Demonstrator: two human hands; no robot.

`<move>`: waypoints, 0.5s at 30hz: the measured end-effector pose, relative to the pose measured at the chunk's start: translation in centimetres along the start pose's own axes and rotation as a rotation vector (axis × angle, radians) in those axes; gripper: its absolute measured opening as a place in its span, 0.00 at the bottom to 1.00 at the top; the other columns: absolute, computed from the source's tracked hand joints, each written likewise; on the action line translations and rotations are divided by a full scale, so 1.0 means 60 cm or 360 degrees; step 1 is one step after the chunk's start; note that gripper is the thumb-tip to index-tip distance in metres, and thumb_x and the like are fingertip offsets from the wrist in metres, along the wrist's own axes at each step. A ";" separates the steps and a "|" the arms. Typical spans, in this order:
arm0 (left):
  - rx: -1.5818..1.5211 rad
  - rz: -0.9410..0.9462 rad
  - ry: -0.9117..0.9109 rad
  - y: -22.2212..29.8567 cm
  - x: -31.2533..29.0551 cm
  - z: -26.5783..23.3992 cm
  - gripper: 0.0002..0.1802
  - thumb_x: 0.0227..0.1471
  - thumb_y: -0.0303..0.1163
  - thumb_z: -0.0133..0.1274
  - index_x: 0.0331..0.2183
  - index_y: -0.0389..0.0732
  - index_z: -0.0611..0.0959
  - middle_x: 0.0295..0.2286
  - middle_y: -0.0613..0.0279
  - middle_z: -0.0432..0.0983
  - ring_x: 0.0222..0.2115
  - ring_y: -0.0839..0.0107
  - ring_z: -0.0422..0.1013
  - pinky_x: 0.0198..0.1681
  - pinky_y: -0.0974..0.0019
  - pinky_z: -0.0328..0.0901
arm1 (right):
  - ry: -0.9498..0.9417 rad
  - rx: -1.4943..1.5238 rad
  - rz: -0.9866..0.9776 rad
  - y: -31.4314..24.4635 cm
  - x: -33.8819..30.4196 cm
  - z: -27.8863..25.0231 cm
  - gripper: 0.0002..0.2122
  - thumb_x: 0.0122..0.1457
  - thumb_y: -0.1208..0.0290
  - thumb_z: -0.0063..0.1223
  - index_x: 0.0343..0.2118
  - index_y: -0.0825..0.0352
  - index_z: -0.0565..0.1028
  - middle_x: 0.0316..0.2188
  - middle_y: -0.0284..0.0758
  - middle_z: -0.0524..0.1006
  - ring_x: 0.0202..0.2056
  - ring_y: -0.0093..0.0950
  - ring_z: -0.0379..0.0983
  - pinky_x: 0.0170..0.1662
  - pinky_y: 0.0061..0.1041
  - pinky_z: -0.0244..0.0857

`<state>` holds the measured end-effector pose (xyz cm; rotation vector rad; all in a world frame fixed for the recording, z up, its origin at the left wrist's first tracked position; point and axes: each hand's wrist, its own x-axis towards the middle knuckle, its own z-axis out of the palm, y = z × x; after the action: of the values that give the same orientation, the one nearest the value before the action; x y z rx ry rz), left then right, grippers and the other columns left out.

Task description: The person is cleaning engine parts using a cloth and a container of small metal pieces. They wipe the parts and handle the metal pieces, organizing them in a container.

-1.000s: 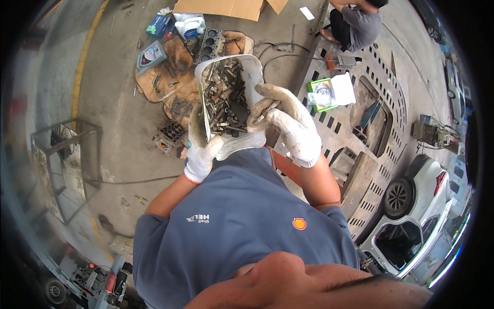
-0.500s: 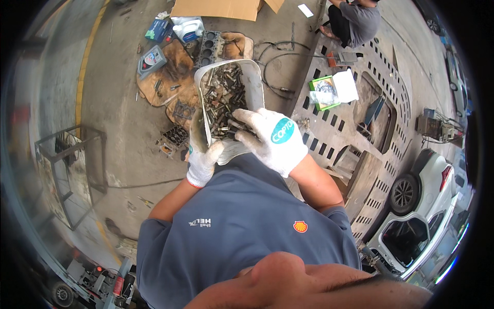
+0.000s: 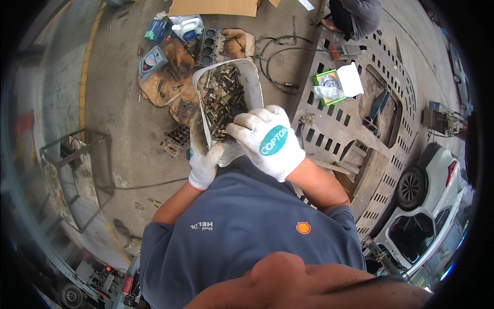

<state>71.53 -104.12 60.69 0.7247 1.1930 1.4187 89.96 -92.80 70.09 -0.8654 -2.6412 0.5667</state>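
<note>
A whitish open plastic tub (image 3: 251, 81), dirty inside, is held in front of my body. Loose metal bolts (image 3: 222, 98) and similar small parts cover its bottom. My left hand (image 3: 205, 164), in a white knitted glove, is closed on the tub's near left wall, thumb on one side and fingers on the other. Over the near right part of the tub is my gloved right hand (image 3: 268, 143), with its fingers curled in among the bolts. The glove hides its fingertips, so whatever they pinch cannot be made out.
Beyond the tub, an engine block (image 3: 210, 47) lies on stained cardboard (image 3: 177, 64) beside a grey oil jug (image 3: 153, 61). A slotted metal platform (image 3: 329, 129) on the right bears an open green-and-white box (image 3: 329, 87). Another person (image 3: 360, 18) crouches at the far right. A metal frame (image 3: 77, 175) stands left.
My right hand's fingers have curled in more tightly, and the hand has shifted slightly left over the bolts. My left hand keeps its grip on the tub. The view has moved a little.
</note>
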 end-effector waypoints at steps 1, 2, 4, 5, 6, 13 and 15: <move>0.0014 -0.0005 0.0024 -0.004 -0.001 -0.002 0.58 0.53 0.42 0.65 0.72 0.36 0.50 0.66 0.50 0.58 0.66 0.57 0.60 0.69 0.54 0.56 | 0.0035 -0.0082 -0.0025 0.000 0.003 0.009 0.11 0.55 0.69 0.58 0.43 0.57 0.81 0.40 0.30 0.80 0.45 0.31 0.77 0.54 0.42 0.65; 0.0003 -0.0018 0.0031 -0.006 -0.001 -0.002 0.58 0.53 0.42 0.66 0.72 0.36 0.50 0.66 0.50 0.58 0.66 0.57 0.59 0.69 0.54 0.55 | 0.0071 -0.0164 -0.0051 0.003 0.006 0.023 0.11 0.56 0.68 0.56 0.42 0.58 0.81 0.38 0.29 0.80 0.45 0.31 0.76 0.56 0.44 0.64; -0.0019 -0.0046 0.0049 -0.009 0.000 -0.001 0.58 0.53 0.41 0.66 0.72 0.36 0.50 0.66 0.51 0.58 0.66 0.56 0.59 0.70 0.54 0.55 | -0.0003 -0.0316 -0.0050 0.002 0.011 0.041 0.11 0.58 0.69 0.52 0.42 0.59 0.81 0.38 0.31 0.80 0.47 0.31 0.76 0.65 0.48 0.59; 0.0002 -0.0054 0.0040 -0.007 0.000 -0.003 0.58 0.52 0.40 0.66 0.72 0.36 0.50 0.66 0.50 0.58 0.66 0.56 0.59 0.70 0.54 0.55 | -0.0070 -0.0383 -0.0059 -0.001 0.017 0.050 0.11 0.58 0.69 0.52 0.43 0.60 0.81 0.38 0.32 0.80 0.47 0.32 0.76 0.66 0.49 0.58; 0.0022 -0.0062 0.0032 -0.005 0.003 -0.002 0.57 0.52 0.40 0.66 0.72 0.35 0.51 0.66 0.50 0.58 0.66 0.56 0.59 0.70 0.54 0.55 | -0.0136 -0.0450 -0.0069 0.000 0.024 0.062 0.11 0.59 0.70 0.51 0.43 0.61 0.81 0.38 0.32 0.80 0.47 0.33 0.76 0.67 0.49 0.57; 0.0222 -0.0094 0.0009 0.000 0.000 0.014 0.58 0.51 0.37 0.66 0.73 0.36 0.51 0.67 0.50 0.58 0.67 0.60 0.58 0.70 0.58 0.54 | -0.0538 -0.0548 -0.0123 0.009 0.058 0.102 0.05 0.58 0.69 0.53 0.35 0.59 0.80 0.33 0.35 0.80 0.40 0.35 0.79 0.54 0.37 0.64; 0.0109 -0.0125 -0.0013 -0.013 0.000 0.007 0.57 0.52 0.36 0.66 0.73 0.36 0.52 0.67 0.51 0.58 0.67 0.61 0.58 0.70 0.58 0.54 | -0.0644 -0.0471 -0.0074 0.007 0.060 0.101 0.05 0.58 0.70 0.53 0.35 0.58 0.80 0.33 0.35 0.80 0.40 0.35 0.79 0.52 0.37 0.64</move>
<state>72.16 -104.09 60.08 0.7225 1.2551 1.3146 84.97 -91.91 65.16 -0.8380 -3.1646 0.3748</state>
